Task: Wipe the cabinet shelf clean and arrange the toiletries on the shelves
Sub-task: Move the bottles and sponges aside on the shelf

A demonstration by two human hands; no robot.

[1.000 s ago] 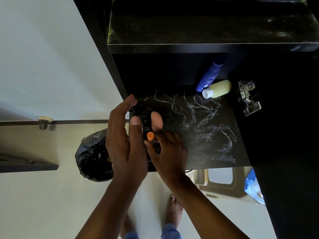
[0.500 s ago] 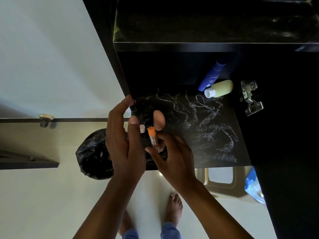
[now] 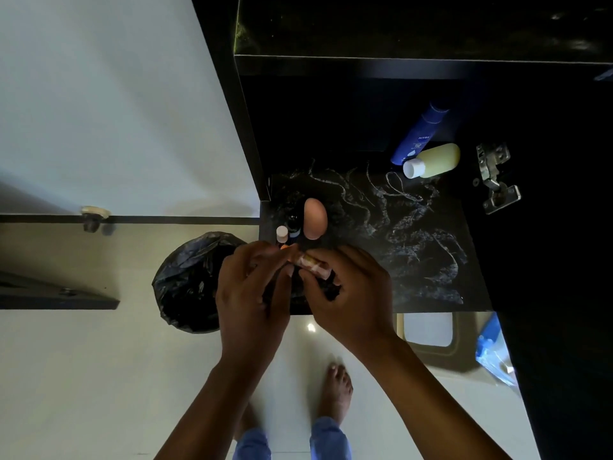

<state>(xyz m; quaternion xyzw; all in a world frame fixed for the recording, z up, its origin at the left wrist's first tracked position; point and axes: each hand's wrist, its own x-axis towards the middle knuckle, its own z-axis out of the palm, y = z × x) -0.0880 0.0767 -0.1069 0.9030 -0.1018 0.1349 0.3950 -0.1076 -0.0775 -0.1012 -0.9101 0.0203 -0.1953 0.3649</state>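
Observation:
My left hand point(image 3: 248, 293) and my right hand point(image 3: 351, 293) meet over the front left corner of the dark, dust-streaked shelf point(image 3: 414, 247). Both pinch a small orange-capped tube point(image 3: 310, 262) lying tilted between the fingertips. Just behind them stand a pink egg-shaped sponge point(image 3: 315, 219), a small white-capped bottle point(image 3: 282, 234) and a dark item I cannot make out. At the back right of the shelf lie a blue Nivea bottle point(image 3: 418, 134) and a pale yellow bottle point(image 3: 434, 161) with a white cap.
An upper black shelf point(image 3: 414, 28) overhangs the back. A metal door hinge point(image 3: 496, 177) is fixed on the right cabinet wall. On the floor below sit a black bag-lined bin point(image 3: 189, 283), a beige stool point(image 3: 431, 336) and a blue plastic packet point(image 3: 494, 350). My bare feet are beneath.
The orange-capped tube was lifted from among the small items and drawn toward me. My left hand came off the shelf corner and joined the right on the tube.

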